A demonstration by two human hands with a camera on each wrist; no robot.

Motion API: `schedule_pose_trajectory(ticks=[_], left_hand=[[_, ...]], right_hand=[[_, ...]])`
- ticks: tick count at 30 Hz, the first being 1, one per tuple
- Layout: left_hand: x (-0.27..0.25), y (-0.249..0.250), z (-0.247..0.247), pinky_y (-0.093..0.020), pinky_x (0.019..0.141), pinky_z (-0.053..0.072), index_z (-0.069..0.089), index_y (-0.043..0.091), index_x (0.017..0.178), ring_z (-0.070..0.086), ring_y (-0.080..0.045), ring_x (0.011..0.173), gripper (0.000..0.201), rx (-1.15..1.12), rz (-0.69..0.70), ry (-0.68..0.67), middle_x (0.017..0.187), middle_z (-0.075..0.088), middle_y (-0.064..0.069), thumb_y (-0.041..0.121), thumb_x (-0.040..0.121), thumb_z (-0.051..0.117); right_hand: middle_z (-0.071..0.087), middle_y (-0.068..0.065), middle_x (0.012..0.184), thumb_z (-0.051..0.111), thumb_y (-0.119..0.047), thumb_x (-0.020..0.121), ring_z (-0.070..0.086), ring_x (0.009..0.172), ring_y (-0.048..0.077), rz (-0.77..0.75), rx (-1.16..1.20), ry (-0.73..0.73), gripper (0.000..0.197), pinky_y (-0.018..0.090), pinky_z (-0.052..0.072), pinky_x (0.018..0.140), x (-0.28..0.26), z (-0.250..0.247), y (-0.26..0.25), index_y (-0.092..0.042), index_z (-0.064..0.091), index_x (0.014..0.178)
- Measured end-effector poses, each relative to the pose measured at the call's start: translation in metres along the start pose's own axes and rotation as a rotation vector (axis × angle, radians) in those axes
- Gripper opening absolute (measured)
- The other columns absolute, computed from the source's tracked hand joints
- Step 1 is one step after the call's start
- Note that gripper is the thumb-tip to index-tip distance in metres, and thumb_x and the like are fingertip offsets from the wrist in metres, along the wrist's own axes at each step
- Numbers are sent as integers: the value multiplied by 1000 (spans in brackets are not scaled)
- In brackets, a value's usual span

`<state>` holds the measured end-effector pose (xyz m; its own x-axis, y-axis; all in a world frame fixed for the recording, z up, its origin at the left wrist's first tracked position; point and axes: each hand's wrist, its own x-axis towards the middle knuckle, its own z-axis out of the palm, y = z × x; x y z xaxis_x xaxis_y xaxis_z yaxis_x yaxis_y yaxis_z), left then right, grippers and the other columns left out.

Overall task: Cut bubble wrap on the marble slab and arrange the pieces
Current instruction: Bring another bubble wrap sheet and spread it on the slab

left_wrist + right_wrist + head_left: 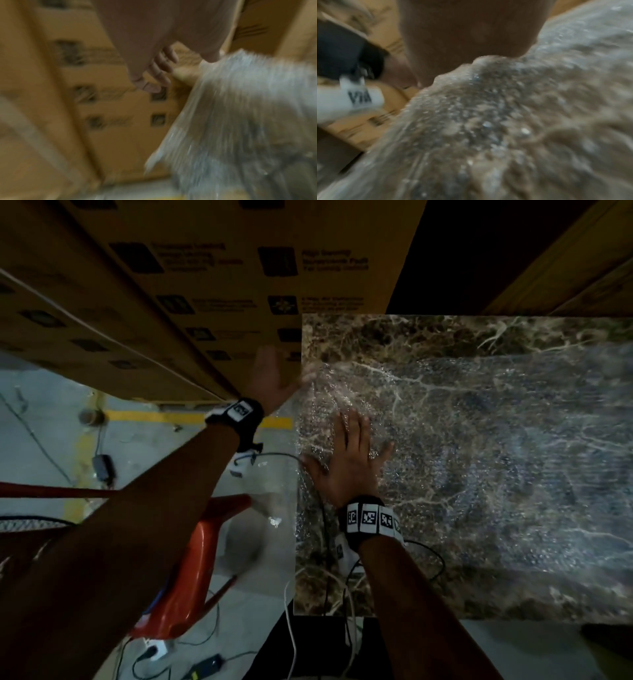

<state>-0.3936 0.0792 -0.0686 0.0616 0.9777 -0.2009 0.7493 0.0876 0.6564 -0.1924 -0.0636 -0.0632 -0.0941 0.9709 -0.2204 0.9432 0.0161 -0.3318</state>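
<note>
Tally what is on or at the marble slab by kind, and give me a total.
Brown veined marble slab: 1
Clear bubble wrap sheet: 1
Hand, namely the left hand and the right hand: 2
Wrist band with black-and-white marker tags: 2
Total: 6

One marble slab [445, 337] lies in view, with one sheet of bubble wrap [496, 440] spread across it. Two hands show: the left hand [274, 378] at the sheet's far left corner and the right hand [349, 460] flat on the sheet. Each wrist wears one band, two in all. One red chair [191, 570] stands on the floor. The stacked cardboard boxes [212, 285] are too blurred to count
</note>
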Motion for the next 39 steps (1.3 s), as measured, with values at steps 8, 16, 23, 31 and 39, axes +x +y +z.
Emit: schedule_pose_trajectory(ticks=[8,16,23,31,39], left_hand=[[-40,-56,42,-42,114,41,55,17,141,49,-19,136,54,-386,-153,-42,148,53,-2,37,94,72],[-21,-44,44,-19,71,43,50,22,89,49,-3,69,20,-481,-175,27,82,50,3,11,96,66],[-17,-89,-24,-26,66,56,68,7,108,64,-4,67,21,-405,-22,-111,79,67,6,14,90,76],[3,-104,-74,-37,107,41,71,23,126,58,-14,121,43,-99,-74,-382,135,64,2,52,98,57],[29,-85,-44,-43,84,50,65,8,96,63,-35,91,34,118,-140,-335,93,65,-14,33,108,45]], right_hand=[[-15,0,171,32,-80,94,-15,157,29,-196,-27,-57,94,80,7,110,10,14,-25,-26,0,164],[-19,5,170,24,-84,92,-17,155,34,-186,-116,-70,100,83,1,107,9,20,-36,-22,-4,164],[-19,-2,170,23,-85,92,-14,156,31,-172,-78,-77,94,83,2,106,10,19,-34,-30,-2,164],[-19,-1,170,23,-85,92,-15,156,30,-146,-93,-51,94,83,0,106,8,20,-38,-31,-6,163],[-20,-2,169,23,-86,92,-14,157,29,-151,-76,-81,94,84,1,106,9,18,-37,-31,-2,164]])
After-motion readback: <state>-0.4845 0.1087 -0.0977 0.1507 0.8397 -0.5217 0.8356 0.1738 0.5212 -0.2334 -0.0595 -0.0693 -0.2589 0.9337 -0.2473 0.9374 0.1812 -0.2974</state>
